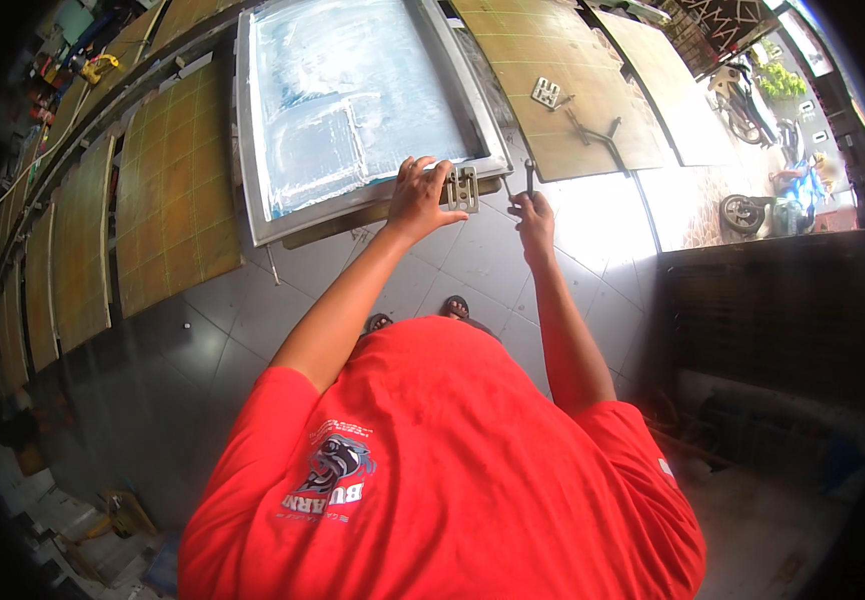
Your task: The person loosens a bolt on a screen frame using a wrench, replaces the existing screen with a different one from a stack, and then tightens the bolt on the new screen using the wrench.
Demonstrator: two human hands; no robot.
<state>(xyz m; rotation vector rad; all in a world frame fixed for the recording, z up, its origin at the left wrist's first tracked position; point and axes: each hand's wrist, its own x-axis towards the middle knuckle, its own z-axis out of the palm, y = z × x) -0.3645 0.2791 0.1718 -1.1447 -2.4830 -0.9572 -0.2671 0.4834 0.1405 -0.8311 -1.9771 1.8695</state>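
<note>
Clamping its grip around a slim dark tool point(529, 176), the right hand point(532, 222) stands just beside the near right corner of a grey metal frame point(247, 120), the tool's head pointing to the far side. The left hand point(416, 200) touches the near rim of that frame, close to its right corner, with its fingers laid over the edge. Its thumb and forefinger stand apart beside a slotted metal bracket point(463, 188), which sits at the near rim; whether this grip is clamped on the bracket, I cannot tell. Inside the frame lies a panel point(392, 70) smeared blue and white. To the right, on a yellow-brown surface point(572, 60) with grid lines, lie a second slotted plate point(545, 93) and, nearer, a dark Y-shaped tool point(598, 133). Gridded boards point(177, 180) line the left side. Grey tiles point(452, 245) cover the floor between the frame and the person's sandalled feet point(455, 307).
</note>
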